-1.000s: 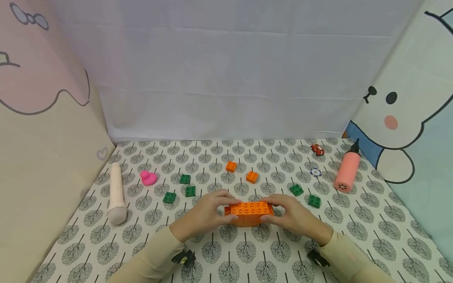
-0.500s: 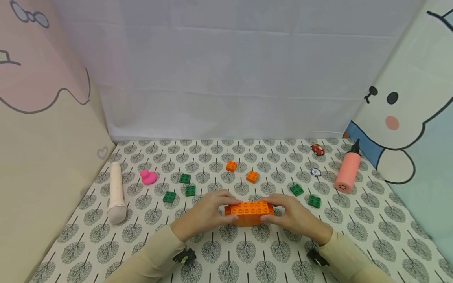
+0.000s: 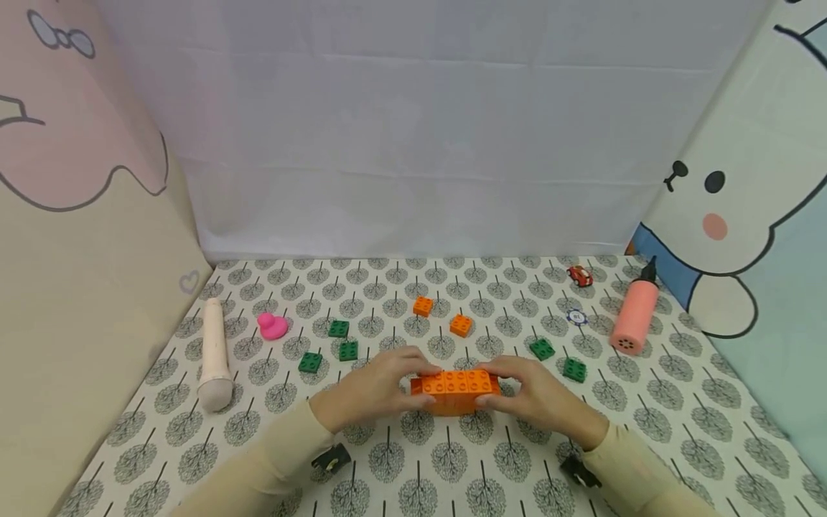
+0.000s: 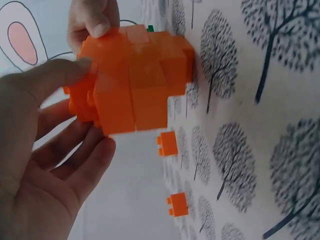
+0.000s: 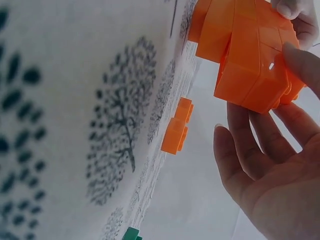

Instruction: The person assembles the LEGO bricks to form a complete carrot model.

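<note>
A stack of orange toy bricks, several bricks joined in layers, stands on the cloth in front of the person. Its studs face up in the head view, and its lower layers narrow towards the table. My left hand grips the left end between thumb and fingers. At the opposite end my right hand holds the stack the same way. In the left wrist view the thumb of the left hand presses the side of the orange stack. The right wrist view has the right hand round its other end.
Two loose orange bricks lie beyond the stack. Green bricks sit to the left, two more green bricks to the right. Around them are a pink duck, a whitish club-shaped object, a red toy car, a chip and a pink bottle.
Both hands stay on the orange stack with hardly any movement. The left forearm has shifted slightly left and the head view has tilted a little. The loose bricks have not moved.
</note>
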Available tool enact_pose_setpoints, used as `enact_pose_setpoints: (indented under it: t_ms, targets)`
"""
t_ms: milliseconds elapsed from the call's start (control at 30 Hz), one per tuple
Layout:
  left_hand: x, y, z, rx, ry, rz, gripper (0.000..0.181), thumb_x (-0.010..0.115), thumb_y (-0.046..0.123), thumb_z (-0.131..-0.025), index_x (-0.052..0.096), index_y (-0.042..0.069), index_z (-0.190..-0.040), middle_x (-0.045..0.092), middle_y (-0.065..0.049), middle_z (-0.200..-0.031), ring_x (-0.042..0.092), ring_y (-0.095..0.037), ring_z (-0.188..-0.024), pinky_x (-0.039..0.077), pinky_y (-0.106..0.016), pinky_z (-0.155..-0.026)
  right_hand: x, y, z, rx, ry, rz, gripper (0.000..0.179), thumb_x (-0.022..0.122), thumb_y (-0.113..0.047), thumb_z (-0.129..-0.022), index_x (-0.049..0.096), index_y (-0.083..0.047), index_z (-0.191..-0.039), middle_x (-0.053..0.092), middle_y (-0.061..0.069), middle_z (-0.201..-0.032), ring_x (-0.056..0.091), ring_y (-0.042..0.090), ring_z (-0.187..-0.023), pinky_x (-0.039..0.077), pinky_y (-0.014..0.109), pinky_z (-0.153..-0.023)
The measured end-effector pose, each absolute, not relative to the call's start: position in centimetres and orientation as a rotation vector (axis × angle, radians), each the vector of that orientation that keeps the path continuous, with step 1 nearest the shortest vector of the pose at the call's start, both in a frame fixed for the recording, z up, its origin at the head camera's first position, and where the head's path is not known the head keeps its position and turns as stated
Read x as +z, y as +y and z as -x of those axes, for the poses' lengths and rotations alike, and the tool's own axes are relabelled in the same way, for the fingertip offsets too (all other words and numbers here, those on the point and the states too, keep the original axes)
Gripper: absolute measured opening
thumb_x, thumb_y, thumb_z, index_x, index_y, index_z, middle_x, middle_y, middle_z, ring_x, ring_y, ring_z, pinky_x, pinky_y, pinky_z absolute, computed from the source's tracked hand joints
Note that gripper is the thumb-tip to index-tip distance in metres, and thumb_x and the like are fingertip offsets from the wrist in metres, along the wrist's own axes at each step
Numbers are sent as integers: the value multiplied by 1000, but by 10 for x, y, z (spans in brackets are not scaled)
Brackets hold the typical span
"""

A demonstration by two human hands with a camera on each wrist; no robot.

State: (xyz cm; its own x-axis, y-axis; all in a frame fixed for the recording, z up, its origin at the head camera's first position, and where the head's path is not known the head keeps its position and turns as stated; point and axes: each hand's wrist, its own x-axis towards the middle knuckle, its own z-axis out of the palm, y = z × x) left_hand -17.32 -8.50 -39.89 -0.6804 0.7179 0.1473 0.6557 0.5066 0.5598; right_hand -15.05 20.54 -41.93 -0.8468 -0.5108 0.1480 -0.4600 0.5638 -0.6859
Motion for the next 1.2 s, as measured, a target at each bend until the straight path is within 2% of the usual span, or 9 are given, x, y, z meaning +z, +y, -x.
enact_pose_setpoints:
  t_ms: [200, 400, 533, 733, 900, 1033, 1200]
  targets:
    - [-392, -90, 209, 1008, 2623, -1178, 51, 68, 47, -92, 66, 13, -130, 68, 1, -120, 61, -12, -105, 55, -36, -93, -418, 205, 151, -1146, 2724, 843, 53, 72, -44, -89, 65, -12, -131, 67, 3, -128, 61, 26, -120, 48, 54, -102]
    - [-394, -76, 262, 968, 2677, -1200, 48, 68, 34, -95, 61, 9, -135, 65, -4, -126, 63, -21, -109, 54, -39, -95, -416, 204, 150, -1140, 2717, 823, 54, 72, -45, -89, 65, -11, -131, 67, 2, -128, 60, 27, -121, 47, 53, -103]
    - [-399, -54, 283, 915, 2633, -1189, 49, 70, 28, -94, 58, 8, -138, 62, -8, -134, 60, -26, -116, 51, -39, -99, -416, 205, 149, -1136, 2719, 824, 54, 72, -43, -89, 65, -9, -131, 67, 3, -127, 61, 27, -120, 48, 53, -103]
    - [-414, -24, 296, 731, 2617, -1151, 57, 72, 29, -92, 54, 12, -143, 55, -3, -144, 55, -18, -125, 46, -34, -106, -416, 206, 149, -1125, 2720, 823, 53, 72, -43, -90, 65, -11, -131, 67, 0, -127, 61, 25, -119, 49, 51, -102]
    - [-426, -16, 301, 716, 2607, -1046, 62, 77, 25, -88, 53, 12, -144, 54, -3, -146, 54, -21, -128, 45, -36, -109, -416, 205, 149, -1141, 2713, 814, 53, 73, -44, -89, 66, -11, -130, 68, -2, -125, 60, 24, -120, 47, 51, -104]
    - [-433, -14, 303, 707, 2611, -1003, 63, 78, 23, -87, 53, 12, -143, 57, -4, -142, 55, -21, -126, 44, -36, -109, -416, 205, 150, -1145, 2715, 801, 55, 73, -45, -88, 66, -10, -130, 68, -3, -125, 60, 23, -121, 46, 52, -106]
    - [-438, -12, 302, 659, 2608, -1057, 54, 75, 21, -89, 57, 8, -139, 64, -5, -132, 60, -18, -117, 46, -33, -106, -415, 205, 149, -1138, 2721, 810, 55, 73, -44, -88, 66, -10, -130, 68, -3, -125, 61, 21, -119, 48, 49, -103]
